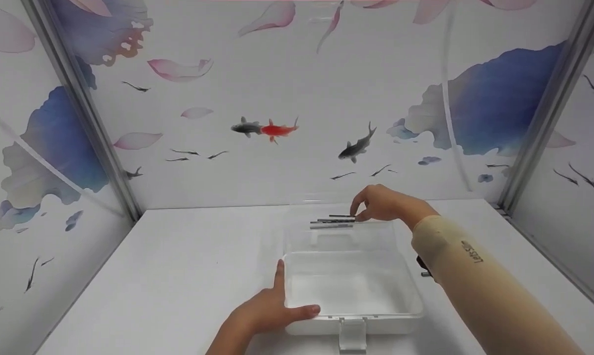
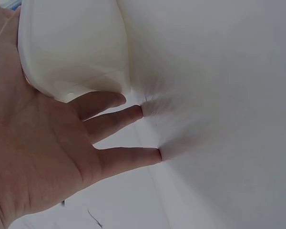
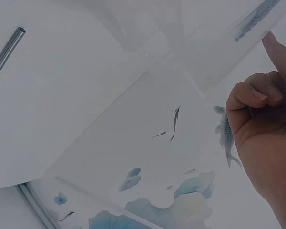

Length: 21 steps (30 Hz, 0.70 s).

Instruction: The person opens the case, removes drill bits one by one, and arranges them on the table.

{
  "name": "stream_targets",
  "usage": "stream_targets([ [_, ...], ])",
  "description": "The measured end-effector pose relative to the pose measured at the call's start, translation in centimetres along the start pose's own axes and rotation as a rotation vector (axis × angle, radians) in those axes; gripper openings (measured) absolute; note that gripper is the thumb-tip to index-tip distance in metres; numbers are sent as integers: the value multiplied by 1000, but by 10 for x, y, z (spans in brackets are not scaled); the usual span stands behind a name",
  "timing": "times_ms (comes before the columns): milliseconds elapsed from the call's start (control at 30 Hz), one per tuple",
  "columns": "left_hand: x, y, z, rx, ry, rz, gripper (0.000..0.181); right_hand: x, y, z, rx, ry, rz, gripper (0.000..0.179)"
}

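A translucent white plastic box (image 1: pixel 351 318) stands on the table with its clear lid (image 1: pixel 297 240) raised at the back. My left hand (image 1: pixel 265 310) rests on its front left corner, thumb along the front rim. In the left wrist view that hand's fingers (image 2: pixel 131 157) are straight beside the box wall. Behind the lid's upper part lie several thin, dark metal rods (image 1: pixel 329 222). My right hand (image 1: pixel 381 203) is at their right ends, where thumb and bent index finger pinch a rod. The right wrist view shows curled fingers (image 3: pixel 248 95) near the lid edge; the pinch is hidden there.
Another shiny metal rod with a dark end (image 3: pixel 10 47) lies on the table right of the box, partly hidden by the sleeve (image 1: pixel 494 281) in the head view. White panels with painted fish and petals (image 1: pixel 307 88) enclose the table (image 1: pixel 178 276).
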<state>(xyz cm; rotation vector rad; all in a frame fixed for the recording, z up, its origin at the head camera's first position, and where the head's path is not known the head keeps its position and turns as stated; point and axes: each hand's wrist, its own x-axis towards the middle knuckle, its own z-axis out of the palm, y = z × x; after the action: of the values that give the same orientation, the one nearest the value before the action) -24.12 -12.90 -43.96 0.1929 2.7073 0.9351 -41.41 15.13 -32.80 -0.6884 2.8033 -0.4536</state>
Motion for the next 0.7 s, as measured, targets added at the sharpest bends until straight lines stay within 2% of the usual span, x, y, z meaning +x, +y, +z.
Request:
stream_targets([
  [333, 0, -1, -1, 19, -21, -29, 135, 12, -4, 6, -12, 2, -23, 10],
  [600, 3, -1, 1, -14, -12, -21, 135, 19, 6, 17, -9, 55, -30, 11],
  [700, 4, -2, 1, -28, -11, -19, 136, 20, 9, 21, -44, 76, -41, 13],
])
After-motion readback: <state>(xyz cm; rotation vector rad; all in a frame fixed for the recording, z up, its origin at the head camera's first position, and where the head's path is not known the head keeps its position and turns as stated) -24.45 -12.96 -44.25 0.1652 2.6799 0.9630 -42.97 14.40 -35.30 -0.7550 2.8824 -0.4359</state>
